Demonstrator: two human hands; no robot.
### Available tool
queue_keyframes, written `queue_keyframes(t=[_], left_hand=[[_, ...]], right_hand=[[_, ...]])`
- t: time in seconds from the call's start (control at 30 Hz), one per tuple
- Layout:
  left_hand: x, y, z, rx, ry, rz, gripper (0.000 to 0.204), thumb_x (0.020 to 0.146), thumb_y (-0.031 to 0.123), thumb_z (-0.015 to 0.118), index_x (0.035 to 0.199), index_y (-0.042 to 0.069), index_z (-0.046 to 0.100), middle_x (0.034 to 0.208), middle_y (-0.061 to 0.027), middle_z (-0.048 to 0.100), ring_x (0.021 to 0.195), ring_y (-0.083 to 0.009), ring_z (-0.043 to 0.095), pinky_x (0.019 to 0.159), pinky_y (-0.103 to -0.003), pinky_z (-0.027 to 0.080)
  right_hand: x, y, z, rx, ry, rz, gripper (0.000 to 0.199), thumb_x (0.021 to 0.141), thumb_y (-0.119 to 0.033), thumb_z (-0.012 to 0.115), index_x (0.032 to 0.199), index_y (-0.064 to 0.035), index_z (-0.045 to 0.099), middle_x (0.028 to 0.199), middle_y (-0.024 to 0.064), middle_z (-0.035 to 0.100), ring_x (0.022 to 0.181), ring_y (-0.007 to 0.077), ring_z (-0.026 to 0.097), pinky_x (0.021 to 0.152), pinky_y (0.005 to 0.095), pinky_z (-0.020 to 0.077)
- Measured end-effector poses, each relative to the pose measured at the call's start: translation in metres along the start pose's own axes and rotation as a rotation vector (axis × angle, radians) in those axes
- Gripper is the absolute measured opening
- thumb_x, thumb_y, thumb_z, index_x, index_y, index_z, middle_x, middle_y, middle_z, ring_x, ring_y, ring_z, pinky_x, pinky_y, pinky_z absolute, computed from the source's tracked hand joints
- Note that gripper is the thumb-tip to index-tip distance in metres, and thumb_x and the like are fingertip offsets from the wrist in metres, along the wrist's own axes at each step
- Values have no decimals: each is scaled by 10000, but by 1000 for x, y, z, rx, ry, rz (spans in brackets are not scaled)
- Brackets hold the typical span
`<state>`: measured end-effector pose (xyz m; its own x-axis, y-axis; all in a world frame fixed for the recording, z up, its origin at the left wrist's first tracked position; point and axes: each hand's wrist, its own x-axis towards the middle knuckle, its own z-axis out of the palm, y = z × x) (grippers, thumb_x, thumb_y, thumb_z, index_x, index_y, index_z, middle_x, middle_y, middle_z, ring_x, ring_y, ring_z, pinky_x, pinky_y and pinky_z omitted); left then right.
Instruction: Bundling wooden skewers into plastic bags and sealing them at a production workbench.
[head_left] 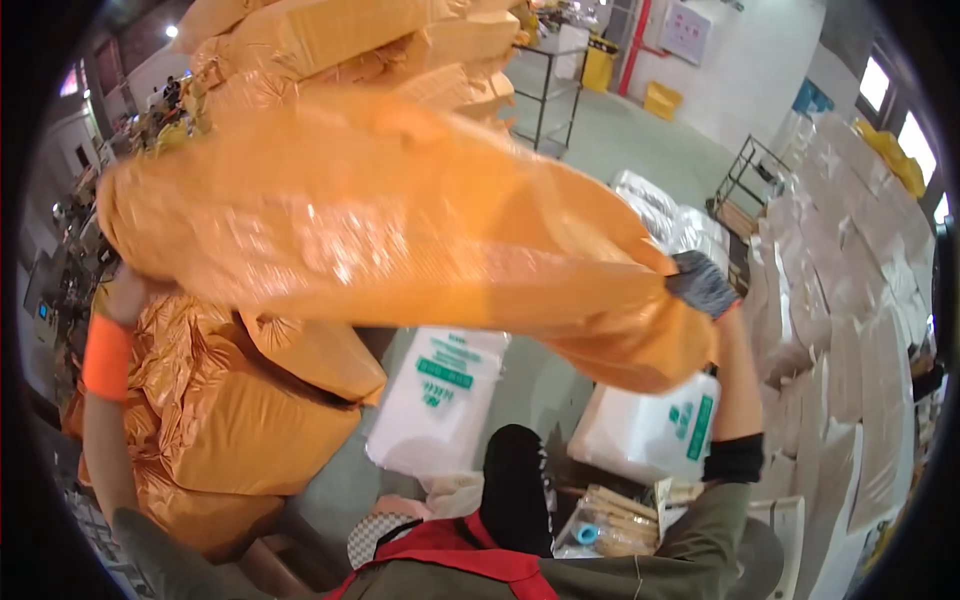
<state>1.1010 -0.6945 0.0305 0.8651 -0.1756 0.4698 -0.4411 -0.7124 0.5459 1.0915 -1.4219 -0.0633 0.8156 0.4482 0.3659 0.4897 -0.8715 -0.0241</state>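
Observation:
A large orange woven plastic sack [400, 220] stretches across the view in front of me, held up off the floor and partly smeared by motion. At its right end my right hand [700, 284], in a grey glove, is closed on a bunched part of the sack. My left hand [138, 292] grips the sack's left end, its fingers mostly hidden by the material. Below the sack lie two white wrapped packs with green print, a left pack [435, 400] and a right pack [640, 430], on the floor. The sack covers their far ends.
Filled orange sacks [250, 420] are piled at my left, and more [340, 40] are stacked high ahead. White sacks [840, 330] form a wall at right. A box of tools [610, 520] with a blue roll sits near my feet. A metal rack [548, 95] stands farther off.

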Motion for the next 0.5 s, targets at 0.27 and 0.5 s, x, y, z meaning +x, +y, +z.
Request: queue_keyframes(t=[0.27,0.5], left_hand=[[-28,-89,122,137,-734,80,532,732,137,699,1228,59,524,1208,-87,561,1090,-241,535,1009,-348,363],[320,-94,194,857,116,482,181,738,104,543,852,85,682,809,-139,660,716,-259,646,674,-395,508]], right_hand=[[138,122,-13,-119,-527,-176,303,590,-195,638,859,-57,650,666,152,616,551,342,585,552,410,500],[304,265,-109,-879,190,396,270,796,-182,451,817,-2,651,857,216,637,739,338,635,646,405,518]])
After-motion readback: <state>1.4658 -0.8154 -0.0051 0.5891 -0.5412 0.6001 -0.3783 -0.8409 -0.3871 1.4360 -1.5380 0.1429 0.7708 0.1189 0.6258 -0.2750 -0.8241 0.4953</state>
